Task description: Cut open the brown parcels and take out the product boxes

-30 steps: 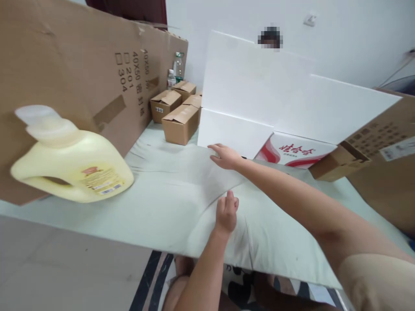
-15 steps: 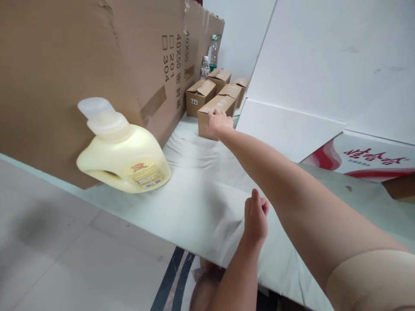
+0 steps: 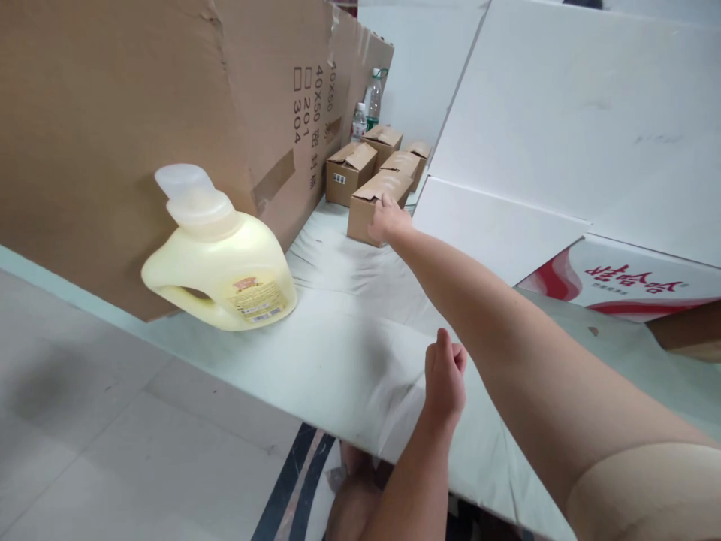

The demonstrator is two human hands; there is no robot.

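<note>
My right hand point(image 3: 387, 219) is stretched far forward and rests on the near corner of a small brown cardboard box point(image 3: 372, 203), fingers curled over its top edge. My left hand point(image 3: 444, 372) lies closed in a loose fist on the pale cloth point(image 3: 338, 330) that covers the table, thumb up, nothing visible inside it. A pale yellow detergent jug point(image 3: 222, 263) with a whitish cap stands to the left on the cloth.
Several more small cardboard boxes point(image 3: 360, 161) and two water bottles point(image 3: 369, 101) stand behind the first. A big brown cardboard sheet point(image 3: 140, 113) walls the left side, white boards point(image 3: 563, 128) the right. A red-and-white printed carton point(image 3: 636, 282) lies at right.
My right hand went from the cloth at the table's middle out to the small box and now grips its corner. The view swung left. My left hand stayed fisted on the cloth.
</note>
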